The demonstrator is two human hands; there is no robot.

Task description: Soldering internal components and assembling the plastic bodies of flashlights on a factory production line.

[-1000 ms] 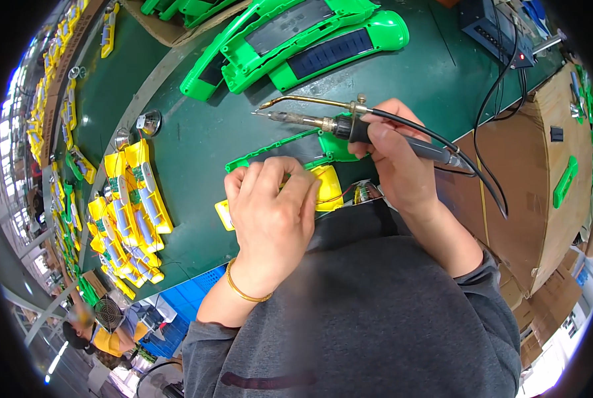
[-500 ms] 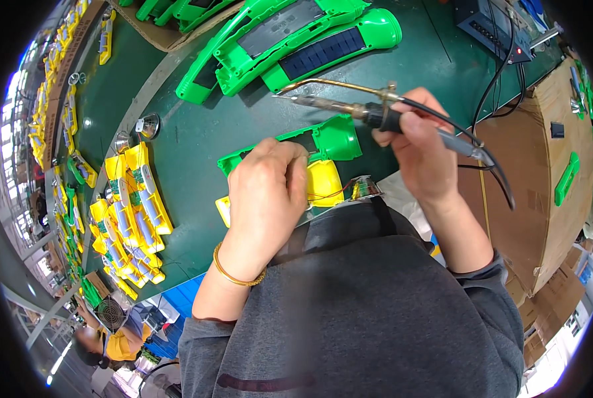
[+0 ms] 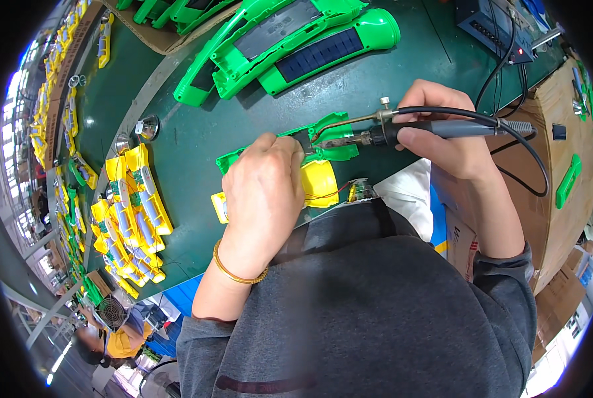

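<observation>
On the carton (image 3: 461, 245) below my right hand (image 3: 452, 151), I can make out a dark printed letter and some red print, the red too small to read.

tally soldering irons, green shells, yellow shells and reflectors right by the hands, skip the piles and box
Soldering iron, in the right hand: 1
Green shell: 1
Yellow shell, partly hidden by the left hand, taken as one piece: 1
Reflector: 1
Total: 4
</observation>
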